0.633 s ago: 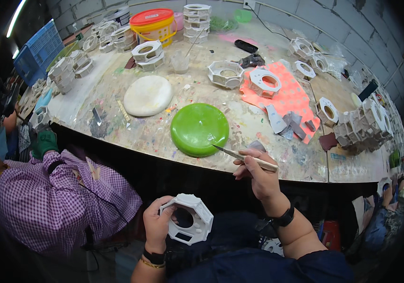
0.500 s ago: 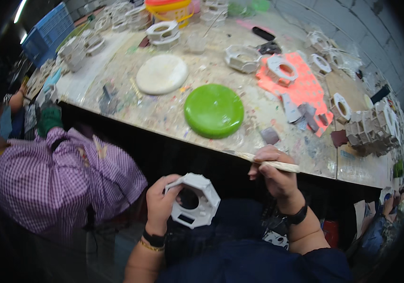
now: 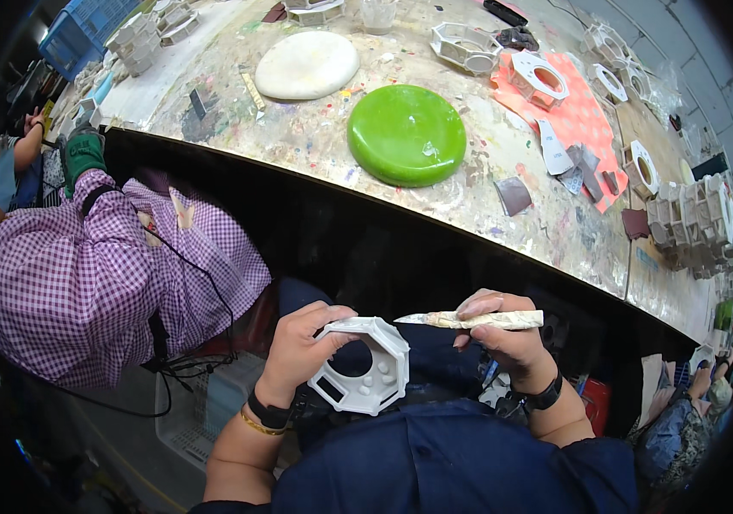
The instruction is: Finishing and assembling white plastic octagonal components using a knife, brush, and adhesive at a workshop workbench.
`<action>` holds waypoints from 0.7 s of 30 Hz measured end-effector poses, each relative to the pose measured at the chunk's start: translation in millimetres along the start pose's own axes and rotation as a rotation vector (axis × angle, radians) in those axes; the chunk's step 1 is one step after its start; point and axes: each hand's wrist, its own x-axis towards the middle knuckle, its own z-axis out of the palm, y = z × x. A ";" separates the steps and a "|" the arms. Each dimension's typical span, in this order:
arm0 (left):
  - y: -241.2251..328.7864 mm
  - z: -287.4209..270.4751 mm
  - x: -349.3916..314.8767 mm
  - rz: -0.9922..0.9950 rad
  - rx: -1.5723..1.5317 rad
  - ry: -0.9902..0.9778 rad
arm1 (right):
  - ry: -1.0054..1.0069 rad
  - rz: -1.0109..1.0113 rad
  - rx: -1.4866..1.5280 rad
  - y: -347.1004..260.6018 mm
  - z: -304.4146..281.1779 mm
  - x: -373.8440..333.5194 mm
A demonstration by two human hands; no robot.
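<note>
My left hand (image 3: 302, 343) grips the upper left rim of a pale grey octagonal casting (image 3: 376, 385), fingers over its edge and thumb by the round opening. The piece is tilted above my lap, with small round bumps and a slot on its face. In my right hand (image 3: 508, 330) is a knife (image 3: 435, 319) with a cream, wrapped-looking handle, pinched between thumb and fingers. Its pointed blade aims left at the casting's upper right edge, with a small gap between them.
On the stained worktable (image 3: 238, 146) lie a green round disc (image 3: 407, 137), a white round disc (image 3: 306, 66), sandpaper scraps (image 3: 514, 196) and an orange cloth (image 3: 585, 111) bearing a similar casting (image 3: 538, 80). More castings (image 3: 696, 224) are stacked right. A co-worker in a checked garment (image 3: 118, 283) sits left.
My view has tipped down, so the table sits higher. The casting has turned in my left hand to show its bumps. My right hand has swung the knife level, blade nearer the casting.
</note>
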 end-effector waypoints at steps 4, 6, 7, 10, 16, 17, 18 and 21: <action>1.1 2.4 -4.6 0.033 -0.006 0.018 | 0.006 -0.034 0.058 8.4 -3.7 -6.2; 3.8 1.5 -4.4 0.004 0.000 0.017 | 0.103 -0.018 0.145 13.8 -4.2 -11.4; 5.7 0.3 -3.4 0.000 -0.001 0.016 | 0.170 0.031 0.196 12.9 0.1 -11.7; 3.0 0.7 -7.0 -0.007 -0.007 0.018 | 0.186 0.086 0.192 9.4 9.1 -6.3; 6.6 1.3 -5.8 0.015 0.014 0.013 | 0.227 0.129 0.247 14.0 13.8 1.5; 7.1 1.4 -5.9 0.012 0.018 0.012 | 0.208 0.129 0.257 14.5 13.6 1.6; 7.7 1.4 -6.1 0.009 0.022 0.011 | 0.208 0.128 0.257 14.6 13.9 1.4; 11.1 2.2 -5.5 0.015 0.055 0.016 | 0.203 0.130 0.233 15.5 15.6 1.4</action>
